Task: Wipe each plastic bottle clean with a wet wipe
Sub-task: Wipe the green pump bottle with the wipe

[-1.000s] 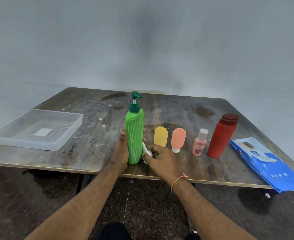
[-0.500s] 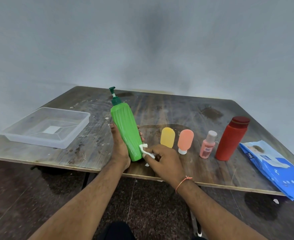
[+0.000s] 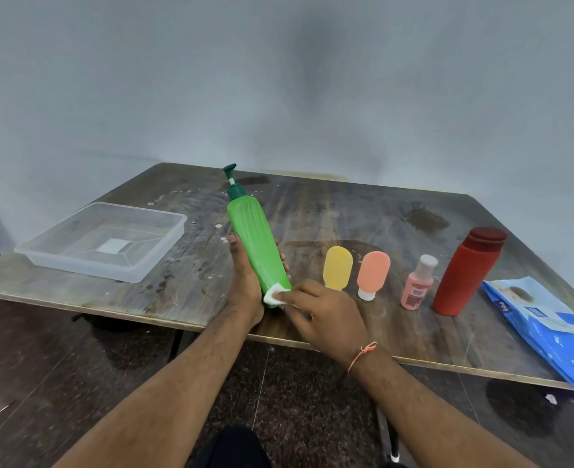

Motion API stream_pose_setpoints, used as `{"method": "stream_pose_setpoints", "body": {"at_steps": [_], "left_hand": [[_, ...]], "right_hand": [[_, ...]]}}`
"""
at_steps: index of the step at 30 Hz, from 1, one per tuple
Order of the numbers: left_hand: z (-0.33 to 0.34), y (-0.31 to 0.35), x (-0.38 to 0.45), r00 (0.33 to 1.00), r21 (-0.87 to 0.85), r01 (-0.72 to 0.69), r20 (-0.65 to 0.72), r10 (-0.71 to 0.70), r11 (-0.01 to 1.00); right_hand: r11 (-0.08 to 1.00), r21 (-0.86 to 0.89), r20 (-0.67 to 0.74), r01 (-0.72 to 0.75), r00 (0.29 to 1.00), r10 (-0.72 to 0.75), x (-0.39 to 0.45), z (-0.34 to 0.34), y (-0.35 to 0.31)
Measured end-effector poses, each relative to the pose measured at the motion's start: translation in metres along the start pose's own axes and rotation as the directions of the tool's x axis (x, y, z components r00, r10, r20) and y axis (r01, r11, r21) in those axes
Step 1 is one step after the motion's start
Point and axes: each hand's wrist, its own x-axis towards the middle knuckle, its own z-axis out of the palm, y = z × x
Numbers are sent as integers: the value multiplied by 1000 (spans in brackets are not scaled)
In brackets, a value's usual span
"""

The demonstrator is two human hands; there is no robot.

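1. Tall green ribbed plastic pump bottle (image 3: 257,244): tilted, base near the desk's (image 3: 329,211) front edge. I judge it light, stiff, slick when wet; best held mid-body.
2. Left hand (image 3: 243,282): curled round the bottle's lower body, I note.
3. Right hand (image 3: 322,314): pinches a folded white wet wipe (image 3: 273,295) against the bottle's base.
4. Yellow squeeze tube (image 3: 337,266), orange squeeze tube (image 3: 372,273), small pink bottle (image 3: 418,282), red flask (image 3: 466,271): standing in a row just right.
5. Blue wipes pack (image 3: 545,325), far right; clear plastic tray (image 3: 105,241), left.
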Motion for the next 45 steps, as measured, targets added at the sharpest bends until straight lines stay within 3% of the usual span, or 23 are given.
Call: {"method": "stream_pose_setpoints", "body": {"at_steps": [3,6,14,22,29,33,37,40,45], "left_hand": [[2,-1,0,1000,46,-24,-12,25,999],[2,-2,-1,999,64,-16,-27,18,998],[5,4,-7,994,64,65,81,-70,996],[8,3,-12,981,206,119,124,-146,971],[6,6,-7,966,196,179,152,-210,964],[3,5,-8,958,287,165,183,-223,944],[8,2,-8,980,395,58,152,-127,917],[7,2,-8,982,398,67,134,-130,915],[4,2,-9,956,356,109,217,-195,928]], "right_hand": [[990,22,-103,-141,984,142,7,-1,6],[979,41,-92,-200,975,203,10,1,9],[986,-53,8,160,987,-160,0,-3,-1],[999,-36,-145,-24,989,19,5,-3,3],[991,15,-20,136,991,-135,0,-7,-3],[998,-4,-118,60,991,-60,2,-6,0],[1000,11,-238,-4,971,7,3,-8,3],[1000,6,-213,19,977,-18,2,-6,3],[995,-17,-103,100,989,-102,-4,-8,-2]]}}
